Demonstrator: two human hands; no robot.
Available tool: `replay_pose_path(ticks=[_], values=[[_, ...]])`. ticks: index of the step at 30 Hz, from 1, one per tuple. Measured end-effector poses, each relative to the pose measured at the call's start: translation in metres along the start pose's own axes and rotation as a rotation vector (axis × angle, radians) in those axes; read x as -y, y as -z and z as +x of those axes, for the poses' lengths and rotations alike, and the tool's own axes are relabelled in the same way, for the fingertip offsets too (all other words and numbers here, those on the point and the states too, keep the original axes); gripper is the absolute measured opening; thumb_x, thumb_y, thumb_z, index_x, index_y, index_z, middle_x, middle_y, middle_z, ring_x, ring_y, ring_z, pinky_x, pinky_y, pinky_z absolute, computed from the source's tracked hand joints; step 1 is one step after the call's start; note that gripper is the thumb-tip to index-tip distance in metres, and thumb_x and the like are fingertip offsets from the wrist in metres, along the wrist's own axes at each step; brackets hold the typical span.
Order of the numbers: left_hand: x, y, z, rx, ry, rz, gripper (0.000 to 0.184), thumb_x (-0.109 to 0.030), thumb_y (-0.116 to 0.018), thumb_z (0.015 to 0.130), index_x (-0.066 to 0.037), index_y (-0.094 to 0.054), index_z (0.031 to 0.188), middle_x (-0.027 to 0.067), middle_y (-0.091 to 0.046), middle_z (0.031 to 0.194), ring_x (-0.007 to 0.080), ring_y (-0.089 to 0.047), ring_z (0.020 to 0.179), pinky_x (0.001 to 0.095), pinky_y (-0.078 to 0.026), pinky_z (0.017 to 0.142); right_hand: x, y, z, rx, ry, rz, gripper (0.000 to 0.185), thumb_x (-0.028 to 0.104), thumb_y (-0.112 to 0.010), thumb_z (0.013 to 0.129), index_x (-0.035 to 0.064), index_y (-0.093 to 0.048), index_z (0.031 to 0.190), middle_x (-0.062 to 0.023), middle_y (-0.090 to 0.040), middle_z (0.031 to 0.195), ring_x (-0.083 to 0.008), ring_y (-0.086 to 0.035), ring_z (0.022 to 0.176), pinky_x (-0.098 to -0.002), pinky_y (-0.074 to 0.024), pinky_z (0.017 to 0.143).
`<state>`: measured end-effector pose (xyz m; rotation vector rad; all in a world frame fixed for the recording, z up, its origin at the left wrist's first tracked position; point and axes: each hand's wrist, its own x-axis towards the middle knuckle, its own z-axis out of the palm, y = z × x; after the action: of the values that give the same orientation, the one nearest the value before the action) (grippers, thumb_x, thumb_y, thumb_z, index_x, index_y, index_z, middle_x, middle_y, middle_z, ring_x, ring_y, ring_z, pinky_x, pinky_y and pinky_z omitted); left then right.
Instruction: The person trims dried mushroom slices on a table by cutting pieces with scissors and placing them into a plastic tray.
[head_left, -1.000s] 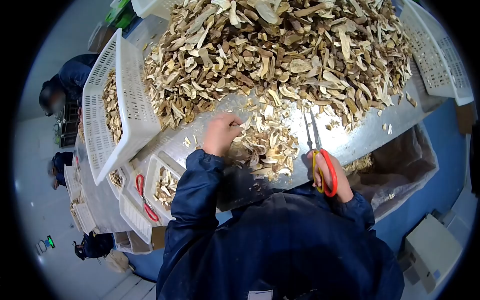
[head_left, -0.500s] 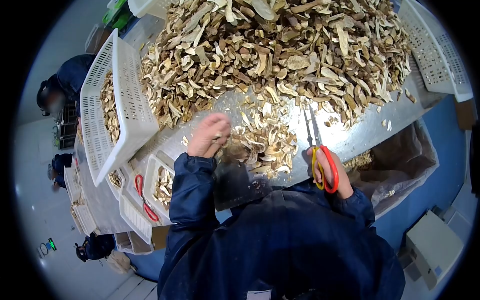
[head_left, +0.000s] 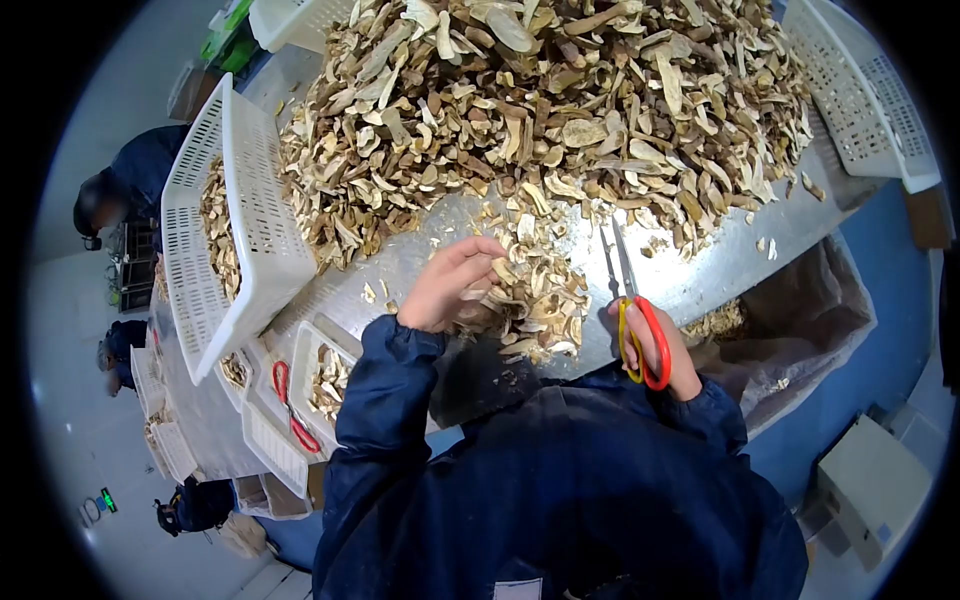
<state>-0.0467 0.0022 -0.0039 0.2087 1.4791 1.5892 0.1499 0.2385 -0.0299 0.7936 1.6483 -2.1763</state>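
My left hand (head_left: 452,284) is at the left edge of a small spread of dried slices (head_left: 545,300), its fingers bent around a pale slice (head_left: 503,270) at the fingertips. In my right hand (head_left: 655,345) are scissors (head_left: 646,330) with one red and one yellow handle; their blades point away from me, slightly apart, over the metal table (head_left: 690,285). Behind both hands rises a large heap of brown and cream dried slices (head_left: 550,110).
A tilted white basket (head_left: 245,220) with slices stands left, near a small tray (head_left: 318,370) and red-handled scissors (head_left: 290,405). Another basket (head_left: 860,100) is far right, above a lined bin (head_left: 810,330). Several people are at the left, one (head_left: 140,180) nearest.
My left hand moved left off the small spread, then came back right to it, and its fingers are now at a pale slice. My right hand has barely moved with the scissors.
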Motion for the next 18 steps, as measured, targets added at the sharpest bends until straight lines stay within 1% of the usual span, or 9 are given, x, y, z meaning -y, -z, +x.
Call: replay_pose_path(ticks=[1,2,3,4,7,8,11,12,18], values=[[-0.003,-0.001,-0.008,0.004,0.066,-0.243,0.02,-0.017,-0.057,0.091,-0.009,-0.057,0.109,-0.0018,-0.059,0.079,0.0032,-0.047,0.059,0.0191,-0.033,0.046,0.002,-0.002,-0.001,0.0,0.027,-0.081,0.043,0.04,-0.048,0.097,-0.001,-0.057,0.103,-0.0013,-0.047,0.052,-0.0088,-0.046,0.043,-0.0245,-0.0399,0.044],[-0.004,-0.009,-0.013,-0.067,0.045,-0.24,0.018,-0.019,-0.055,0.091,-0.008,-0.054,0.106,-0.002,-0.055,0.078,0.0017,-0.035,0.053,0.0158,-0.023,0.043,0.006,-0.003,-0.004,0.001,0.054,-0.164,0.041,0.04,-0.049,0.097,-0.0003,-0.056,0.103,-0.0016,-0.048,0.052,-0.0088,-0.047,0.043,-0.0251,-0.0398,0.044],[-0.008,-0.015,-0.016,-0.104,0.048,-0.25,0.017,-0.019,-0.055,0.091,-0.009,-0.053,0.105,-0.0017,-0.055,0.078,0.0018,-0.036,0.052,0.0159,-0.023,0.043,0.01,-0.005,-0.006,0.0,0.081,-0.248,0.04,0.04,-0.05,0.097,0.0004,-0.056,0.103,-0.002,-0.048,0.052,-0.0088,-0.048,0.044,-0.0257,-0.0398,0.044],[-0.011,-0.021,-0.019,-0.138,0.051,-0.261,0.016,-0.019,-0.055,0.091,-0.009,-0.053,0.104,-0.0014,-0.055,0.078,0.0018,-0.036,0.052,0.0159,-0.023,0.043,0.01,-0.003,-0.006,0.007,0.114,-0.41,0.038,0.038,-0.057,0.093,0.0017,-0.054,0.104,-0.0072,-0.052,0.055,-0.0191,-0.055,0.048,-0.033,-0.0423,0.048],[-0.007,-0.026,-0.021,-0.166,0.042,-0.309,0.02,-0.016,-0.054,0.091,-0.009,-0.052,0.109,0.0032,-0.06,0.082,0.0027,-0.043,0.056,0.0166,-0.03,0.045,0.021,-0.012,-0.013,-0.007,0.388,-0.711,0.043,0.037,-0.063,0.089,0.0021,-0.05,0.11,-0.0129,-0.055,0.059,-0.0329,-0.057,0.055,-0.0409,-0.0439,0.054],[-0.004,-0.027,-0.021,-0.162,0.036,-0.326,0.023,-0.014,-0.054,0.09,-0.009,-0.052,0.112,0.0054,-0.062,0.084,0.0032,-0.047,0.059,0.0169,-0.033,0.047,0.027,-0.015,-0.018,0.049,0.31,-0.698,0.053,0.034,-0.068,0.084,0.0016,-0.045,0.12,-0.0176,-0.058,0.07,-0.0409,-0.057,0.069,-0.0448,-0.0445,0.063],[0.001,-0.044,-0.018,-0.222,-0.039,-0.283,0.016,-0.015,-0.055,0.091,-0.009,-0.051,0.105,0.0024,-0.059,0.081,0.0024,-0.04,0.05,0.0159,-0.027,0.043,0.027,-0.022,-0.021,0.107,0.447,-0.729,0.061,0.031,-0.07,0.082,-0.0003,-0.041,0.125,-0.0191,-0.058,0.08,-0.0393,-0.057,0.079,-0.0438,-0.0439,0.07],[-0.003,-0.05,-0.022,-0.206,-0.036,-0.309,0.016,-0.011,-0.052,0.091,-0.008,-0.05,0.106,0.0041,-0.061,0.082,0.0035,-0.044,0.054,0.0163,-0.033,0.047,0.031,-0.025,-0.021,0.136,0.446,-0.752,0.066,0.029,-0.073,0.08,-0.0018,-0.039,0.127,-0.0202,-0.056,0.085,-0.0391,-0.055,0.085,-0.0431,-0.0427,0.075],[0.014,-0.06,-0.025,-0.112,-0.149,-0.204,0.018,-0.001,-0.046,0.089,-0.004,-0.047,0.107,0.0054,-0.063,0.084,0.0043,-0.045,0.061,0.018,-0.034,0.053,0.032,-0.032,-0.019,0.177,0.438,-0.725,0.065,0.03,-0.072,0.08,-0.0011,-0.039,0.128,-0.0198,-0.056,0.085,-0.0389,-0.054,0.084,-0.0429,-0.0427,0.075]])
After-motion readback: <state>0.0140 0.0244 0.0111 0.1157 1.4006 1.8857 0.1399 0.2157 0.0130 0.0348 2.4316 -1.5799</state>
